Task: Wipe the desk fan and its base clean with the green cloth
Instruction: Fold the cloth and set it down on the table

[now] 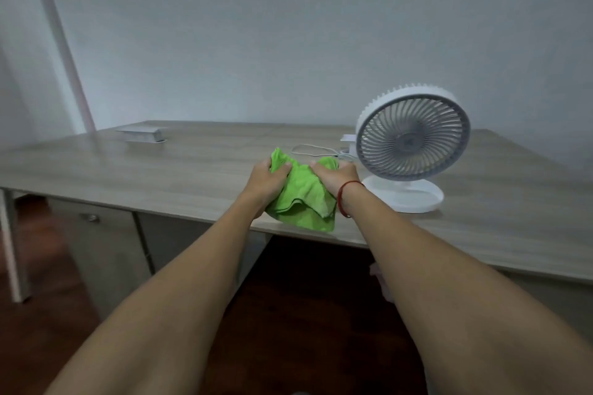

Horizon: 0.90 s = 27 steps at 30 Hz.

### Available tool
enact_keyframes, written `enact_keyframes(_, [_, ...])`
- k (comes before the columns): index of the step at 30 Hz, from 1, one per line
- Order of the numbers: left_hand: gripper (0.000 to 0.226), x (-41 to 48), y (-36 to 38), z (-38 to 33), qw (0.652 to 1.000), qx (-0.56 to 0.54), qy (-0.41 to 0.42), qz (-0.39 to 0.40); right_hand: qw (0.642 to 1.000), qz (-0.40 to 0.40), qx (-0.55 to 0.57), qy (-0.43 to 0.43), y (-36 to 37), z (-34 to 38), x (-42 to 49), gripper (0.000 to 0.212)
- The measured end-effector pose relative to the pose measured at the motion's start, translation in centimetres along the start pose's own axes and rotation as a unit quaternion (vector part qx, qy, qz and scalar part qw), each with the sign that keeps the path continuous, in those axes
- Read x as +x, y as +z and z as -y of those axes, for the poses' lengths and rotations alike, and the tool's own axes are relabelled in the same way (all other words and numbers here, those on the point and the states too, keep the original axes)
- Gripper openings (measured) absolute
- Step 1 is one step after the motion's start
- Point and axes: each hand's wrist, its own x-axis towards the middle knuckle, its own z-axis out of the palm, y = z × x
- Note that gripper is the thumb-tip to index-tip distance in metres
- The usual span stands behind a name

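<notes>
We record a wood-grain desk (192, 170) against a plain wall, with the desk fan (412, 138) standing upright on its right part, grille facing us, on a round white base (406, 197) set near the front edge. Just left of the base we hold the green cloth (303, 196) bunched between both hands: the left hand (268, 183) has its fingers clenched on the cloth's left end, the right hand (337, 178) grips the right end, a red string band (345, 199) at that wrist. The cloth's lower folds lie at the desk edge; it does not touch the fan. In our judgement the step in hand is readying the cloth, and it is done well by folding it into a flat pad, then steadying the base with one hand while wiping, since the light fan may slide or tip. A white cable (313, 151) trails behind the cloth and should be kept clear. A small grey box (142, 133) sits far left. We find no legible brand, label or writing anywhere.
</notes>
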Motion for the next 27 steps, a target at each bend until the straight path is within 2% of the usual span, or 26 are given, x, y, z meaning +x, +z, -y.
enact_keyframes(3, [0.022,2.3,-2.9,1.2,0.995,0.093,0.011,-0.028,0.999,-0.017,-0.026,-0.028,3.9,-0.3,1.7,0.048])
enact_keyframes(8, [0.038,7.0,-5.4,4.7,0.985,0.17,-0.022,-0.022,0.999,-0.029,-0.038,-0.02,7.6,-2.1,5.3,0.022])
enact_keyframes(10, [0.035,8.5,-5.4,5.9,0.985,0.168,-0.046,-0.009,1.0,0.002,-0.019,0.01,8.3,-3.3,6.8,0.015])
enact_keyframes(12, [0.023,9.5,-5.3,6.8,0.983,0.156,-0.086,0.039,0.997,0.054,0.0,0.05,8.9,-4.3,7.7,0.008])
enact_keyframes(15, [0.018,11.0,-5.8,8.8,0.968,0.185,-0.138,0.095,0.992,0.084,0.005,0.091,10.2,-6.5,9.1,0.027])
enact_keyframes(17, [0.01,11.8,-5.8,10.3,0.96,0.231,-0.134,0.089,0.993,0.033,-0.068,0.086,11.0,-7.6,9.8,0.046])
enact_keyframes(18, [0.004,11.9,-5.6,11.0,0.954,0.261,-0.126,0.079,0.99,-0.002,-0.119,0.071,11.1,-7.9,10.0,0.046])
enact_keyframes(21, [0.031,11.9,-4.7,12.6,0.942,0.317,-0.106,0.025,0.978,-0.045,-0.202,-0.005,11.5,-7.3,9.9,0.042])
enact_keyframes(22, [0.034,11.9,-4.6,12.8,0.944,0.315,-0.1,0.007,0.982,-0.048,-0.181,-0.002,11.5,-6.8,9.9,0.045])
enact_keyframes(24, [0.027,12.0,-4.6,12.8,0.955,0.276,-0.11,-0.027,0.995,-0.035,-0.041,0.082,11.8,-6.1,10.1,0.062])
enact_keyframes(25, [0.021,12.1,-4.8,12.8,0.961,0.244,-0.124,-0.044,0.99,0.001,0.037,0.137,11.8,-5.6,9.7,0.069])
enact_keyframes(27, [0.015,12.1,-5.1,13.1,0.965,0.207,-0.141,-0.077,0.972,0.093,0.095,0.194,11.3,-5.1,8.8,0.069])
